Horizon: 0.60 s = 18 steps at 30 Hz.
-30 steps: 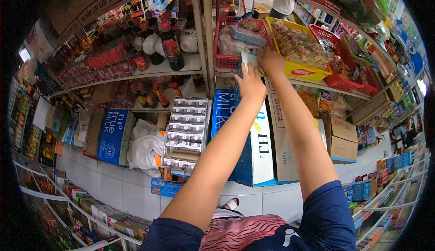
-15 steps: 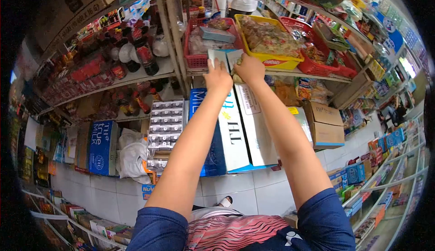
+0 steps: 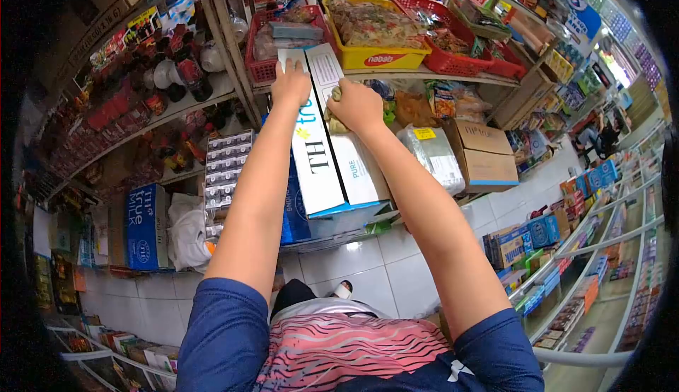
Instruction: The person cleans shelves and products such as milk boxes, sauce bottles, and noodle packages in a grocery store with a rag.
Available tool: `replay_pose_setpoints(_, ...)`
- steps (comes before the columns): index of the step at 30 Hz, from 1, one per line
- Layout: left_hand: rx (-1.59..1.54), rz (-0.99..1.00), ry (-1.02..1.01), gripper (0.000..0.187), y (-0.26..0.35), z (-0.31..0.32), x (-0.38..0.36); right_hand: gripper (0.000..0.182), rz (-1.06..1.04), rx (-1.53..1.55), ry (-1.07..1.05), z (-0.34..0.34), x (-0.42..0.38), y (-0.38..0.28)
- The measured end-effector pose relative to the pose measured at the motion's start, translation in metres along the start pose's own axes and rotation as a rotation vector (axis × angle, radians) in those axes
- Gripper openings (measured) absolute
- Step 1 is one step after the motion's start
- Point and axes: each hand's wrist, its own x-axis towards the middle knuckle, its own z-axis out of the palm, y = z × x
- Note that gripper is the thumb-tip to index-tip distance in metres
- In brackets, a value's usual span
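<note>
A long white TH true milk carton [image 3: 315, 173] with blue edges lies in front of me, a dark seam running between its top flaps. My left hand [image 3: 291, 86] rests on the left flap near the far end, its fingers stretched out. Bunched under my right hand [image 3: 356, 105] is a crumpled pale green cloth [image 3: 338, 124], pressed against the right flap. The fingers of that hand are curled around the cloth, so part of it is hidden.
Behind the carton, a shelf bears a red basket [image 3: 260, 70], a yellow basket [image 3: 353, 58] and another red basket [image 3: 460, 63] of packets. A plastic-wrapped pack [image 3: 433, 158] and a brown carton [image 3: 484, 151] stand right. Stacked small packs [image 3: 228, 173] stand left.
My right hand has slid with the cloth from the carton's far end toward me. My left hand stays near the far end. The whole view has shifted, with the carton now farther left and higher.
</note>
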Motion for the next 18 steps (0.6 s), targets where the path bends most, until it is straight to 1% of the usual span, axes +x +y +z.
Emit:
replay_pose_setpoints(5, -0.015, -0.016, -0.034, 0.048, 0.004, -0.006, -0.002, 0.03, -0.027, -0.034, 0.018, -0.014, -0.026, -0.002)
replay_pose_setpoints(11, -0.067, -0.03, -0.043, 0.051, 0.004, -0.011, -0.006, 0.029, 0.004, -0.069, 0.001, -0.029, -0.057, -0.008)
replay_pose_setpoints(14, -0.05, 0.004, -0.037, 0.051, -0.006, 0.006, 0.006, 0.028, -0.048, -0.089, 0.03, -0.032, -0.072, -0.009)
replay_pose_setpoints(15, -0.031, 0.03, -0.029, 0.051, -0.006, 0.002, 0.004, 0.028, -0.04, -0.092, 0.034, -0.035, -0.077, -0.011)
replay_pose_setpoints(16, -0.08, 0.001, -0.053, 0.051, -0.004, -0.002, 0.002, 0.027, -0.056, -0.103, 0.01, -0.039, -0.083, -0.013)
replay_pose_setpoints(18, -0.109, 0.006, -0.053, 0.051, -0.003, -0.006, -0.003, 0.026, -0.093, -0.123, -0.008, -0.045, -0.095, -0.017)
